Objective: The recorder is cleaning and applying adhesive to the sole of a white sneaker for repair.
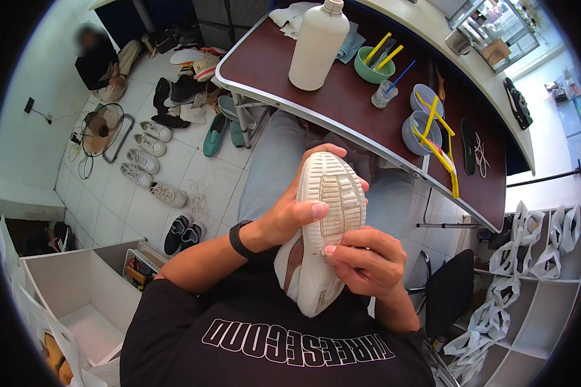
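Observation:
A white sneaker (317, 264) with brown side panels is held over my lap, its ridged, worn sole turned up and its toe pointing away from me. My left hand (281, 216) is wrapped round the front half, thumb lying across the sole and fingers behind the far edge. Curled in a pinch, my right hand (371, 261) touches the middle of the sole at its right side. Anything small between those fingertips is hidden.
Ahead stands a dark red table (284, 71) bearing a white bottle (317, 51), a green bowl (368, 72), a small cup (383, 97), grey bowls (409, 137) with yellow strips, and a black insole (469, 145). Shoes (152, 145) line the left floor; a person (100, 68) sits beyond.

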Tool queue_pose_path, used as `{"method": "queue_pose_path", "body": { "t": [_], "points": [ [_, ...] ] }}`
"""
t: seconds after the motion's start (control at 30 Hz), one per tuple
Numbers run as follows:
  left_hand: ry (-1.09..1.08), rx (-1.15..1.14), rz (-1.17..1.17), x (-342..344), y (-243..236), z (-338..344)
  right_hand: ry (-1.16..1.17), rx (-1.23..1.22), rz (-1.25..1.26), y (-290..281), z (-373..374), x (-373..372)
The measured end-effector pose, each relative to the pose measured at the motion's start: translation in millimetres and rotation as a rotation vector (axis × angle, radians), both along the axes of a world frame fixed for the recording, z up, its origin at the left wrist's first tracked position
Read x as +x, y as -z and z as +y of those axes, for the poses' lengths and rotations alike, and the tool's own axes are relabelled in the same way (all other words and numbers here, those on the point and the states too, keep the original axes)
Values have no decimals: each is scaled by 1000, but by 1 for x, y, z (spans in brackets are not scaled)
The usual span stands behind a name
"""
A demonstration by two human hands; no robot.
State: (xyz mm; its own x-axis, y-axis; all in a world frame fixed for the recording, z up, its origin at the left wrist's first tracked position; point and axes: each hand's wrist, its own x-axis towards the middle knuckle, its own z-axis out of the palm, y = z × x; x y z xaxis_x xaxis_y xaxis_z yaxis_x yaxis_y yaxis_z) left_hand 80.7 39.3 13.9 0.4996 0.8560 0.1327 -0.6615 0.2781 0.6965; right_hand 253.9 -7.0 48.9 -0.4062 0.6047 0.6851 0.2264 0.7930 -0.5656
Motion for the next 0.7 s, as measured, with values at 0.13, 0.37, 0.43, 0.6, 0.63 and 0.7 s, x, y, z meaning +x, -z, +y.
{"method": "queue_pose_path", "body": {
  "t": [0.13,0.37,0.43,0.6,0.63,0.7],
  "points": [
    [21,2,-8,2,-1,0,-8,11,-26,-9,1,-6],
    [19,-7,-18,4,1,1,-10,2,4,1,1,0],
    [19,-12,-8,2,-2,0,-23,37,-30,-8,2,-8],
    [-6,6,22,1,2,1,-34,16,-32,-1,3,3],
    [6,7,11,4,2,1,-17,-5,-24,0,2,4],
    [20,7,-1,4,1,1,-16,13,-28,-7,2,-6]
  ]
}}
